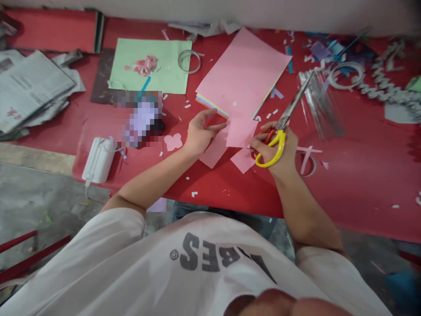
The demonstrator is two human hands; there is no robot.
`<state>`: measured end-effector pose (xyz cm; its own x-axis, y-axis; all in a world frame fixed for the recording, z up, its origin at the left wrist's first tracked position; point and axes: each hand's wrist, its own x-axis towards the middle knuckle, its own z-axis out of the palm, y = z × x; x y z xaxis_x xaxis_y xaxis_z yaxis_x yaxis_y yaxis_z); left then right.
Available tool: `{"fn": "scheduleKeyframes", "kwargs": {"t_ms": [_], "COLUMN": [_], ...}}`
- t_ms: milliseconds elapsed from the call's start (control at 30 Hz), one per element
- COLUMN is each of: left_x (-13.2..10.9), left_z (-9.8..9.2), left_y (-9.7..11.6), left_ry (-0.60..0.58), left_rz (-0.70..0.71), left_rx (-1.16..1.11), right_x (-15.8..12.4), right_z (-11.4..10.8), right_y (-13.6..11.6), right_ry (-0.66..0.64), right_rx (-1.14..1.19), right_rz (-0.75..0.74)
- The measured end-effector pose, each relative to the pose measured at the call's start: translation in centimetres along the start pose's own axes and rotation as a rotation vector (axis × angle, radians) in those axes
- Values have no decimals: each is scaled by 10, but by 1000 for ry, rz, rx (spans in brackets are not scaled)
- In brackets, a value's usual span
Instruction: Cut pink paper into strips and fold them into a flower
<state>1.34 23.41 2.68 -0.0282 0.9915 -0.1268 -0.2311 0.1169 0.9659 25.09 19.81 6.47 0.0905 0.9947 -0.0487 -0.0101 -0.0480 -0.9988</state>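
My right hand (285, 147) grips scissors with yellow and red handles (280, 147), the blades pointing away to the upper right. Its fingertips are beside a small pink paper square (241, 131); whether they pinch it I cannot tell. My left hand (201, 134) has its fingers stretched apart, their tips by another pink paper piece (215, 151) that lies partly under the square. A third pink piece (242, 161) sits nearer my body. Just beyond both hands lies a stack of coloured paper (245, 72), pink sheet on top. A pink flower-shaped cutout (173, 142) rests left of my left wrist.
Left are a green sheet (125, 57) with pink scraps, a tape roll (189, 61), a pixelated phone-like object (143, 120), a white power bank (98, 160) and newspapers (36, 87). Right are clear plastic strips (320, 105) and another tape roll (346, 75). Scraps dot the red table (362, 175).
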Motion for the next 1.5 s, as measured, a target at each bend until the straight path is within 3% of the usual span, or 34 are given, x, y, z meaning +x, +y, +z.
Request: {"fn": "scheduleKeyframes", "kwargs": {"t_ms": [100, 233, 433, 633, 800, 933, 1033, 1200, 1400, 1500], "left_x": [0, -4, -2, -7, -19, -30, -32, -24, -24, -27], "left_z": [-3, -2, 4, 12, 20, 24, 24, 18, 14, 17], "left_y": [2, 6, 0, 21, 46, 53, 45, 18, 21, 27], "left_ry": [-38, 2, -98, -8, -31, -100, -128, -160, -511, -502], "left_rz": [-37, 57, 97, -86, -234, -355, -322, -32, -155, -141], "left_rx": [12, 54, -123, -383, -443, -439, -411, -282, 48, 181], "right_x": [0, -1, -1, 0, -1, -2, -3, -6, -4, -4], "right_z": [1, 2, 2, 3, 5, 6, 6, 7, 4, 5], "right_y": [0, 0, 1, 4, 5, 5, 3, 0, 3, 3], "right_ry": [-5, -3, 0, 3, -1, -3, -16, 4, -4, 8], "right_rx": [8, 7, 7, 10, 51, 39, 26, 31, -4, -31], "right_rz": [15, 18, 15, 9, 44, 41, 36, 17, -33, -45]}}
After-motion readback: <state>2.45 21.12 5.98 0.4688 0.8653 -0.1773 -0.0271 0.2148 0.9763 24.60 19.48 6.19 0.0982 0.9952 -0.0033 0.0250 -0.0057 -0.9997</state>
